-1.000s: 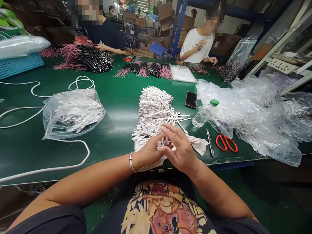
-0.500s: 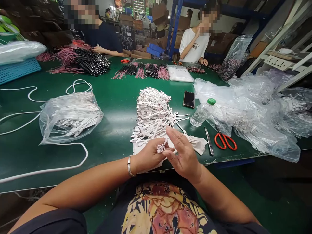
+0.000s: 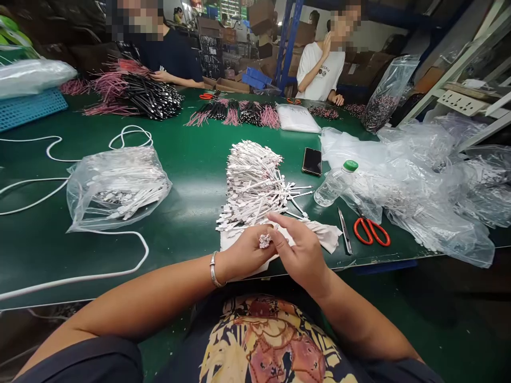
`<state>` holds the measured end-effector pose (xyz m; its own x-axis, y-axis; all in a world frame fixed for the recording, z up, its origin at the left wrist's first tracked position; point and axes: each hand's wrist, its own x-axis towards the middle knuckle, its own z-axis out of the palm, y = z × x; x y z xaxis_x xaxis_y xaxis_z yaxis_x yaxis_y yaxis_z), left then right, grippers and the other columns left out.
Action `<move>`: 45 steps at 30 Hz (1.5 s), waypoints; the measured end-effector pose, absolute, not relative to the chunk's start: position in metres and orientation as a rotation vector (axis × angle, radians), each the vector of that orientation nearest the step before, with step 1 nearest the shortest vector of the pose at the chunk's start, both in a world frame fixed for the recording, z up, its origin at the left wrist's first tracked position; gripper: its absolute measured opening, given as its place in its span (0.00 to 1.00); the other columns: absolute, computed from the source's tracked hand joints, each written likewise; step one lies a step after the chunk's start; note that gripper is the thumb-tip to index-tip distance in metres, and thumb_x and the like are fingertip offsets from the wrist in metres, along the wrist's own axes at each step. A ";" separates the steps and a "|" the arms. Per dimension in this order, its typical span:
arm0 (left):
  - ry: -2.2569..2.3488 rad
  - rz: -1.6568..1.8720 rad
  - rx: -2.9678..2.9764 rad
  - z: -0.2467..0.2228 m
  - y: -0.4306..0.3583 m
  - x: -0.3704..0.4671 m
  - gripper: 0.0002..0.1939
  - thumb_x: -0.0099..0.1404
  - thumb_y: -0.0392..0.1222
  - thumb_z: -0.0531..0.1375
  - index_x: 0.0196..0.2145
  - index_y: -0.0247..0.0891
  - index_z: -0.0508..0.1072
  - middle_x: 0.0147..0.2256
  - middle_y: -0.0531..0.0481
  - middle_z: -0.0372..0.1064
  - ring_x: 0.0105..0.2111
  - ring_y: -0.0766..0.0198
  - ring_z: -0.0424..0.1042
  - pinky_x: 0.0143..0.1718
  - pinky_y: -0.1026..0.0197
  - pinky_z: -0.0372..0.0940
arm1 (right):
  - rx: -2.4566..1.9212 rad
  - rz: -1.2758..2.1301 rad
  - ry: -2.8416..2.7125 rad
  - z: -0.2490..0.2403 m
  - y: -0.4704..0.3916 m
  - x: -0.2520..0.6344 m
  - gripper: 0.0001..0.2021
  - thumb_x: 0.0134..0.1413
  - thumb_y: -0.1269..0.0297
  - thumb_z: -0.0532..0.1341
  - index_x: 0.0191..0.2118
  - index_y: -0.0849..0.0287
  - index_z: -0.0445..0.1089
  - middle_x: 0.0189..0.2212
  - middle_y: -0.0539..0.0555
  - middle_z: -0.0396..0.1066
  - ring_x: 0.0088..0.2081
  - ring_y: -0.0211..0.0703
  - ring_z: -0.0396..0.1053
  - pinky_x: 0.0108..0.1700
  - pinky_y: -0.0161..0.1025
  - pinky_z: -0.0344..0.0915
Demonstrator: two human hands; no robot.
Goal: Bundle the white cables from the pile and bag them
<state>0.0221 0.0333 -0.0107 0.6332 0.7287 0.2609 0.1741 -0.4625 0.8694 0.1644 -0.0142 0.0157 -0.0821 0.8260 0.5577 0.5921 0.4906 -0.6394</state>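
Note:
A small bundle of white cables (image 3: 264,241) is gripped in my left hand (image 3: 248,249), with the connector ends pointing up toward me. My right hand (image 3: 301,250) is beside it, fingers apart, its thumb near the bundle and its palm turned toward the left hand. Just beyond both hands lies a large pile of white cables (image 3: 253,183) with small connectors. A white cloth (image 3: 327,234) lies partly under the pile and the hands.
A clear bag of white cables (image 3: 120,186) lies left. To the right are a phone (image 3: 312,161), bottle (image 3: 333,183), cutter (image 3: 345,231), red-handled scissors (image 3: 371,232) and plastic bags (image 3: 419,181). Two people sit across the green table (image 3: 191,213).
My right hand has lowered its fingers and moved its thumb closer to the bundle. My left hand still holds the cables. The view has shifted slightly.

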 end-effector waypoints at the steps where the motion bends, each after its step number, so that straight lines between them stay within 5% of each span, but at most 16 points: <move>1: 0.714 0.788 1.965 -0.011 0.033 0.023 0.12 0.64 0.46 0.54 0.30 0.35 0.69 0.29 0.49 0.70 0.30 0.65 0.67 0.34 0.62 0.64 | -1.243 0.386 -1.739 0.016 -0.013 0.166 0.13 0.58 0.67 0.57 0.49 0.57 0.68 0.46 0.56 0.73 0.48 0.44 0.69 0.53 0.44 0.65; 6: 0.646 0.792 1.924 -0.006 0.033 0.025 0.14 0.66 0.45 0.52 0.29 0.34 0.68 0.26 0.52 0.67 0.27 0.68 0.64 0.32 0.64 0.62 | -1.350 0.616 -1.615 0.017 -0.008 0.175 0.10 0.58 0.61 0.58 0.43 0.56 0.71 0.46 0.55 0.72 0.47 0.45 0.70 0.51 0.44 0.65; 11: 0.621 0.808 1.931 -0.004 0.031 0.026 0.12 0.67 0.45 0.52 0.37 0.34 0.71 0.33 0.49 0.71 0.33 0.65 0.66 0.37 0.63 0.62 | -1.346 0.649 -1.620 0.022 -0.008 0.178 0.08 0.58 0.61 0.58 0.34 0.57 0.73 0.44 0.56 0.73 0.48 0.46 0.69 0.54 0.46 0.62; 20: 0.633 0.783 1.962 -0.003 0.031 0.025 0.13 0.66 0.44 0.52 0.37 0.34 0.72 0.35 0.47 0.73 0.34 0.62 0.69 0.37 0.61 0.64 | -1.173 0.449 -1.735 0.033 -0.011 0.172 0.05 0.54 0.67 0.62 0.35 0.53 0.75 0.37 0.53 0.75 0.43 0.45 0.70 0.48 0.47 0.66; 31: 0.664 0.832 1.938 -0.005 0.033 0.024 0.11 0.65 0.44 0.53 0.39 0.34 0.70 0.41 0.45 0.71 0.39 0.61 0.69 0.40 0.60 0.64 | -1.194 0.521 -1.777 0.035 -0.010 0.169 0.02 0.54 0.68 0.61 0.33 0.56 0.72 0.40 0.54 0.73 0.45 0.44 0.69 0.50 0.46 0.64; 37: 0.672 0.785 1.947 -0.008 0.036 0.022 0.10 0.64 0.43 0.53 0.34 0.34 0.71 0.35 0.47 0.72 0.34 0.63 0.68 0.37 0.60 0.64 | -1.195 0.579 -1.787 0.034 -0.009 0.167 0.04 0.54 0.68 0.61 0.31 0.55 0.72 0.42 0.54 0.73 0.48 0.46 0.68 0.52 0.48 0.62; 41: 0.679 0.803 1.746 -0.001 0.036 0.020 0.15 0.66 0.47 0.52 0.28 0.34 0.68 0.26 0.50 0.69 0.28 0.66 0.67 0.33 0.62 0.64 | -1.194 0.670 -1.667 0.027 -0.005 0.173 0.12 0.56 0.63 0.60 0.46 0.54 0.70 0.51 0.57 0.68 0.54 0.47 0.64 0.57 0.49 0.59; 45: 0.638 0.849 1.452 0.017 0.033 0.016 0.16 0.66 0.50 0.53 0.31 0.34 0.68 0.26 0.50 0.69 0.26 0.68 0.69 0.30 0.64 0.66 | -1.051 1.168 -1.414 0.012 -0.005 0.171 0.33 0.52 0.52 0.62 0.62 0.53 0.53 0.60 0.61 0.58 0.59 0.49 0.59 0.56 0.50 0.61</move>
<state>0.0158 0.0330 0.0172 0.5727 0.8106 0.1219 -0.1091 -0.0721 0.9914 0.1712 -0.0051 0.0117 -0.1419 0.9775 0.1563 0.0313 0.1623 -0.9863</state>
